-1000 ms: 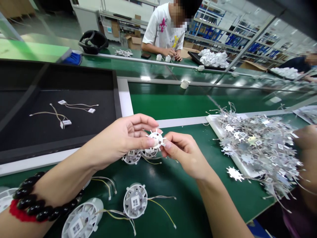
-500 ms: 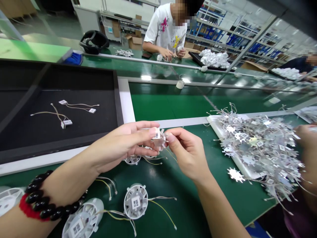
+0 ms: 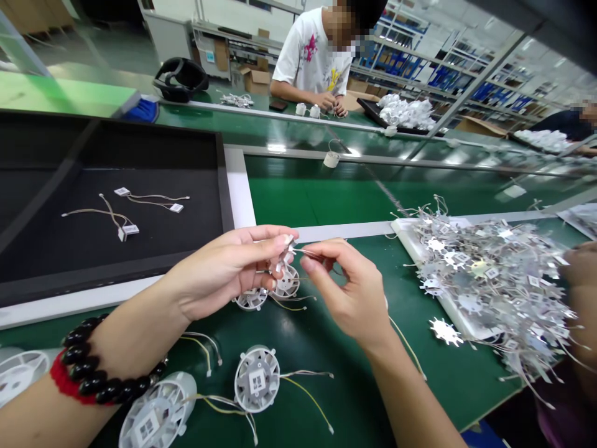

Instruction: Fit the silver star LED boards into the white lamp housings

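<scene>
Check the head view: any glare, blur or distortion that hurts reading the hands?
Head view: wide-angle bowing tilts the steel shelving toward the frame edge; ceiling lights leave white glare streaks on the glossy green bench; the left hand, its white spoked part, the right hand and its fine wire show no obvious motion blur.
</scene>
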`<act>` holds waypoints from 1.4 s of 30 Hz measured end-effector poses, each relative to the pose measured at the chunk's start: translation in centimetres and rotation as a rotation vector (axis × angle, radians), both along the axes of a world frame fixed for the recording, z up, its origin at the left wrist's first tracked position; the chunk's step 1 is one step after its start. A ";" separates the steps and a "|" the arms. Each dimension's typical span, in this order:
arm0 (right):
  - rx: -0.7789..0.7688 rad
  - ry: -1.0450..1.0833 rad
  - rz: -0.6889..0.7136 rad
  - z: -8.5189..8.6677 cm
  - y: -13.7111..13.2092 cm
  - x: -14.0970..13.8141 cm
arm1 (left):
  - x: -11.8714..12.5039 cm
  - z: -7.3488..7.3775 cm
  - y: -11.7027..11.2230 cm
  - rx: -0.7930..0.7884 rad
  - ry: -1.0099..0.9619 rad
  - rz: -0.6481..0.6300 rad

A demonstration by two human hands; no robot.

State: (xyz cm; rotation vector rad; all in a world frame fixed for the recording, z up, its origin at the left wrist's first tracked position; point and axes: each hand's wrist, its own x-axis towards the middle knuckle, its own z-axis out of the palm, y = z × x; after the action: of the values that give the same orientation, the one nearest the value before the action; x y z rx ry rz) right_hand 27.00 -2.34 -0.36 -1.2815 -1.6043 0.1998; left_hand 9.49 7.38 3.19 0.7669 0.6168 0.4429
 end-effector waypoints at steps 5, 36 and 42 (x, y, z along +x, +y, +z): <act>0.329 -0.413 -0.224 -0.5 0.5 0.0 | 0.1 0.2 0.0 -0.028 -0.011 0.012; -0.564 0.526 0.273 0.9 0.3 0.7 | -1.1 0.3 0.3 0.664 0.318 -0.127; -0.690 0.713 0.294 0.7 0.5 0.5 | -1.1 0.4 0.4 0.693 0.278 -0.166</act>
State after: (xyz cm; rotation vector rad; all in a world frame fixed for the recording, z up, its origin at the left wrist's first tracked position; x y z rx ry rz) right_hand 27.51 -1.84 0.38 -1.2424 -1.1006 1.3283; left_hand 8.39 7.74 3.63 1.5475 0.6544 0.4001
